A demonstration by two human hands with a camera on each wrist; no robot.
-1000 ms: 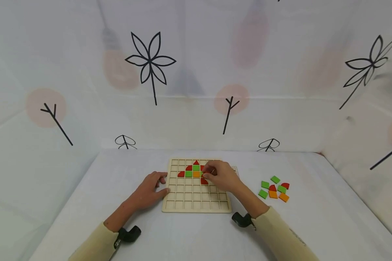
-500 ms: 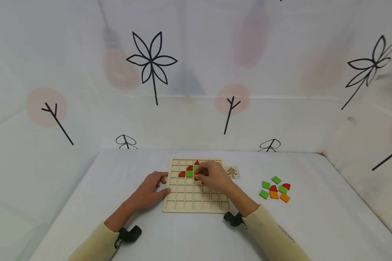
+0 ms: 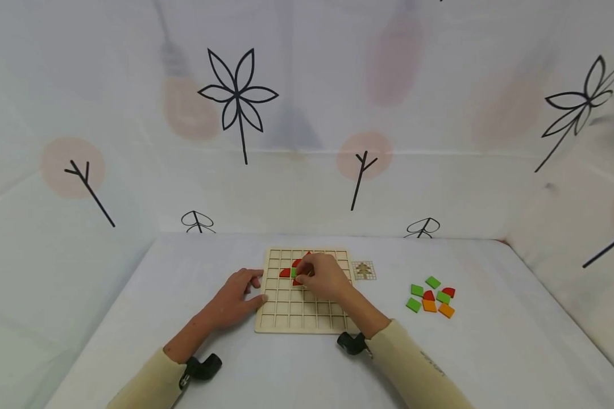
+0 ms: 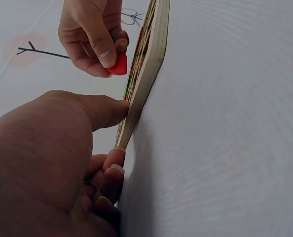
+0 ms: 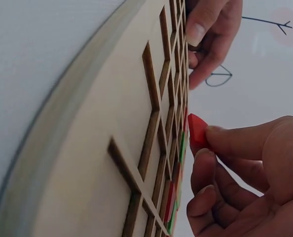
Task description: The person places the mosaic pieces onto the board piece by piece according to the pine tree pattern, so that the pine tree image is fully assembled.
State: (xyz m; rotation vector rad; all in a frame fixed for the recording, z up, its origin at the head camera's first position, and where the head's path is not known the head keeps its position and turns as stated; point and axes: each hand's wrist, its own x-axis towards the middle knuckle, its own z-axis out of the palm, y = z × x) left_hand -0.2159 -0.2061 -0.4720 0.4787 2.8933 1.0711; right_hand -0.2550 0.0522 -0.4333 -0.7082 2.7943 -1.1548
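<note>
A light wooden grid board (image 3: 286, 312) lies flat on the white table. My right hand (image 3: 326, 277) is over its middle and pinches a red curved-edge tile (image 4: 119, 65) between thumb and fingers. In the right wrist view that red tile (image 5: 198, 130) sits just off the board's surface. My left hand (image 3: 234, 298) rests at the board's left edge, thumb and fingertips touching the rim. Set in the grid are red tiles (image 3: 285, 273) and a green square tile (image 3: 294, 272); my right hand hides others there.
A small pattern card with a tree picture (image 3: 364, 270) lies right of the board. Farther right are several loose tiles: green squares (image 3: 413, 305), orange squares (image 3: 446, 310) and red curved pieces (image 3: 448, 292). A white printed cloth (image 3: 297, 193) stands behind the table.
My right hand has moved left across the board with the red tile, uncovering the pattern card. The left hand has stayed at the board's edge.
</note>
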